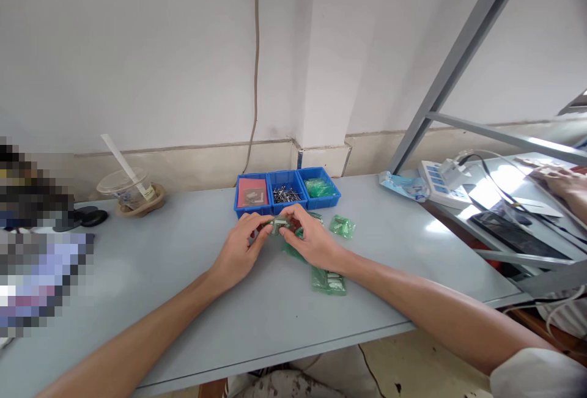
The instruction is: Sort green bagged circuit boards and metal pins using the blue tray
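My left hand (238,251) and my right hand (315,243) meet at the middle of the table, fingertips pinching a small green plastic packet (279,225) with pale pieces inside. My fingers cover part of it. Under and beside my right hand lie more green packets: one (293,251) partly hidden by the hand, one (329,282) below the wrist with pale strips in it, and one (342,227) to the right. Just beyond my hands stand three joined blue bins. The left bin (236,202) holds a reddish sheet, the middle bin (288,209) metal fasteners, the right bin (326,203) green packets.
At the back left a lidded plastic cup (131,196) with a straw stands in a brown holder. A blue-and-white wrapper (403,186) and a power strip (443,184) lie at the right, by a grey metal frame (452,74). Another person's hand (566,184) shows beyond.
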The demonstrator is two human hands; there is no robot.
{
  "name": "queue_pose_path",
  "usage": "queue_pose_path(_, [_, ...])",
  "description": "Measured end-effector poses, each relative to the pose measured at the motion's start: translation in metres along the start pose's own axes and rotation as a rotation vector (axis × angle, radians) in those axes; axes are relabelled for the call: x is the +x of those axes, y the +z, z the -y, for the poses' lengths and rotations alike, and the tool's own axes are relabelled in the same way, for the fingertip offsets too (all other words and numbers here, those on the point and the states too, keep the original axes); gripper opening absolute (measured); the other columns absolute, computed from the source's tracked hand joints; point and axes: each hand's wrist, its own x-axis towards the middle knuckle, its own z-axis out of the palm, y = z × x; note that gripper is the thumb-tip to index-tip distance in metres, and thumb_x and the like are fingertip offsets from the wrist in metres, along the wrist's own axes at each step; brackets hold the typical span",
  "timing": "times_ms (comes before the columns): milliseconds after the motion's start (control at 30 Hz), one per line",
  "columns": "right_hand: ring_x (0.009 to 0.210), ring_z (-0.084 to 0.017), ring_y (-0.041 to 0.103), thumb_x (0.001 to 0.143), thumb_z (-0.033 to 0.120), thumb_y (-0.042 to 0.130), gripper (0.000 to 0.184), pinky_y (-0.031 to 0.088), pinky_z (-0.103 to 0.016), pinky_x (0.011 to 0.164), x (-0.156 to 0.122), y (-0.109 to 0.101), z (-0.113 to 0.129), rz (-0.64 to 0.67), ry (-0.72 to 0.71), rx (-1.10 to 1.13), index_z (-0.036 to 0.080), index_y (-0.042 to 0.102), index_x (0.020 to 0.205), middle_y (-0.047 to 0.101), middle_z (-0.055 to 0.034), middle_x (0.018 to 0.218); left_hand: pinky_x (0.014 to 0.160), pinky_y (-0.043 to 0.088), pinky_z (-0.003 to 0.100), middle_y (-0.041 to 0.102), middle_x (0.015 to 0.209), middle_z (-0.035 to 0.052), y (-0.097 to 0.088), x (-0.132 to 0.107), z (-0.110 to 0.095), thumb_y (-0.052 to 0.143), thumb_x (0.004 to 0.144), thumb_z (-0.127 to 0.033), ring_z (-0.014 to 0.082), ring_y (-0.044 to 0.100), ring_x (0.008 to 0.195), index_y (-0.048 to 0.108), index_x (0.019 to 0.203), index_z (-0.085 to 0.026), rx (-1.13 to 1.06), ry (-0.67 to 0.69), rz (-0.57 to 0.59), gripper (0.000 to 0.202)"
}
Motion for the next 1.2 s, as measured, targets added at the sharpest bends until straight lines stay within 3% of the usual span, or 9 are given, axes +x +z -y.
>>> queue_pose_path(133, [0.081,-0.017,0.051,0.099,0.039,0.064,0.02,0.041,-0.03,0.071,0.0036,-0.0008,-0.0031,0.034,0.064,-0.062,0.023,0.053,0.094,0.057,0.0015,0.09,0.079,0.049,0.032,0.07,0.101,0.0034,0.0013,-0.0024,0.0014,0.056,0.106,-0.041,0.0206,0.057,0.091,0.068,0.117,-0.026,0.019,-0.043,-0.078,0.023])
queue_pose_path(267, [0.079,-0.016,0.048,0.102,0.038,0.06,0.03,0.036,-0.029,0.068,0.0059,-0.0012,-0.0061,0.062,0.04,-0.108,0.022,0.046,0.081,0.053,0.0031,0.082,0.08,0.049,0.031,0.07,0.103,0.0026,0.0023,-0.0032,0.0019,0.059,0.104,-0.041,0.0199,0.058,0.093,0.067,0.113,-0.026,0.011,-0.049,-0.092,0.019])
queue_pose_path(800, [0.082,-0.017,0.051,0.102,0.038,0.058,0.022,0.037,-0.027,0.066,0.0056,-0.006,-0.0051,0.067,-0.002,-0.049,0.023,0.055,0.087,0.059,0.0,0.09,0.067,0.048,0.027,0.066,0.109,0.0056,0.0016,-0.0058,-0.0002,0.055,0.106,-0.043,0.0193,0.057,0.092,0.061,0.128,-0.026,0.0,-0.052,-0.047,0.029])
queue_pose_path(1033, [0.072,-0.014,0.037,0.097,0.037,0.064,0.037,0.03,-0.029,0.064,0.007,-0.0071,-0.0069,0.008,0.036,0.005,0.023,0.037,0.075,0.039,0.005,0.075,0.071,0.049,0.028,0.066,0.111,0.0047,0.0014,-0.0059,-0.0018,0.054,0.106,-0.042,0.0191,0.057,0.093,0.061,0.128,-0.027,-0.01,-0.064,-0.049,0.028])
queue_pose_path(1200, [0.068,-0.014,0.031,0.098,0.043,0.062,0.04,0.027,-0.028,0.06,0.0066,-0.0095,-0.0062,0.011,0.089,0.123,0.024,0.035,0.076,0.03,0.0051,0.075,0.067,0.049,0.026,0.065,0.113,0.0051,0.0012,-0.0059,-0.0036,0.053,0.106,-0.038,0.0184,0.056,0.091,0.057,0.134,-0.028,-0.029,-0.062,-0.035,0.03])
